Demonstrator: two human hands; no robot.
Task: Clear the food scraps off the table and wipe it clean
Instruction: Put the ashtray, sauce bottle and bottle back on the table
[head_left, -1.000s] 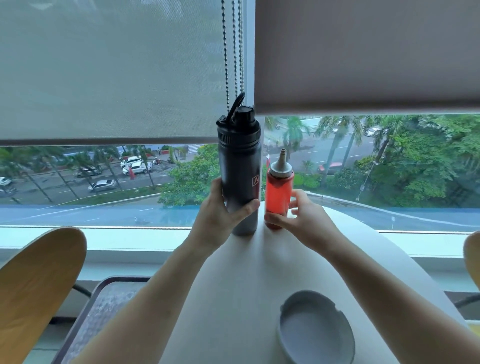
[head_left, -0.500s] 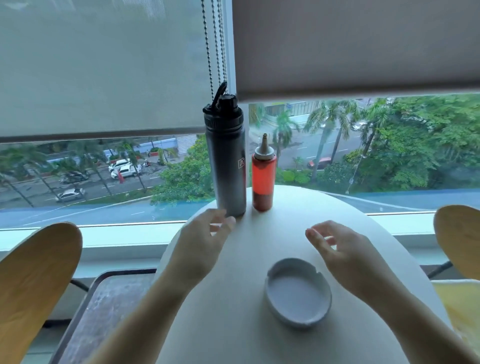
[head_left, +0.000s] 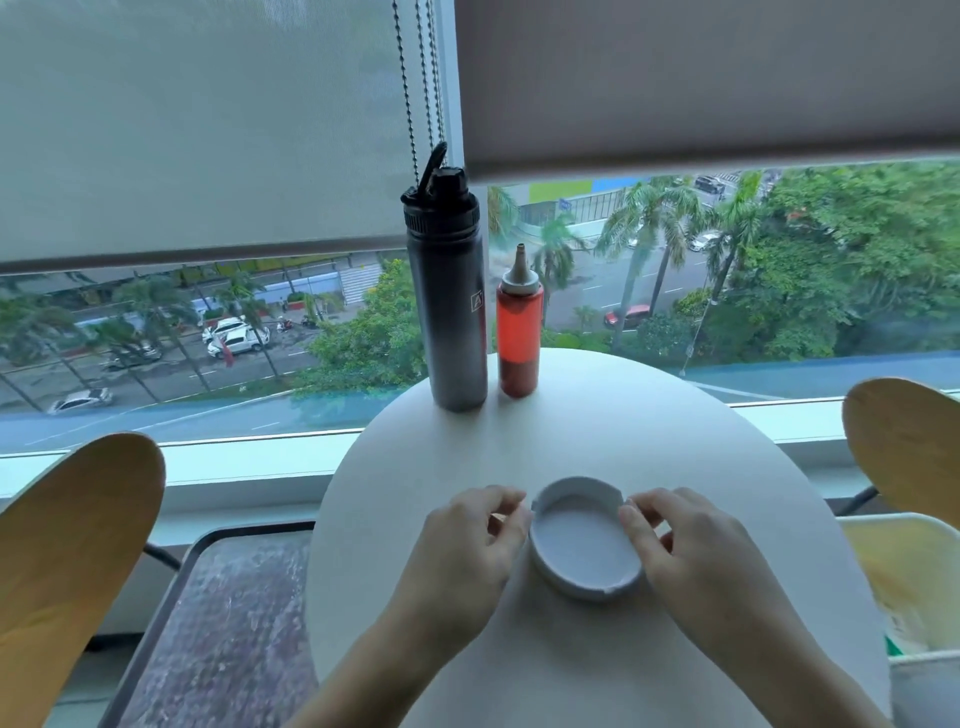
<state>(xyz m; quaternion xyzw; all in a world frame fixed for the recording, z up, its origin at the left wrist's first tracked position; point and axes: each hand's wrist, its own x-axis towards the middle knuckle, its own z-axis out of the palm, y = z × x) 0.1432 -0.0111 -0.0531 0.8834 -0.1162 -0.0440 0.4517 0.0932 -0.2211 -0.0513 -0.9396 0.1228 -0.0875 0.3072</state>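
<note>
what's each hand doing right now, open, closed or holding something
Left hand: fingers curled, fingertips at the left rim of the white ashtray, gripping it.
Right hand: fingers curled at the ashtray's right rim, gripping it.

I take this for a café or apartment sitting nook several floors up. I see a small round white table (head_left: 675, 441) pushed against a wide window (head_left: 779, 270) with roller blinds (head_left: 197, 130) half down and bead chains (head_left: 415, 78) hanging. Curved wooden chair backs (head_left: 67, 561) stand on either side. On the table are a dark water bottle (head_left: 449, 312), a red sauce bottle (head_left: 518, 332) and a white ashtray (head_left: 582, 545). Below are a street, parked cars and palm trees.
</note>
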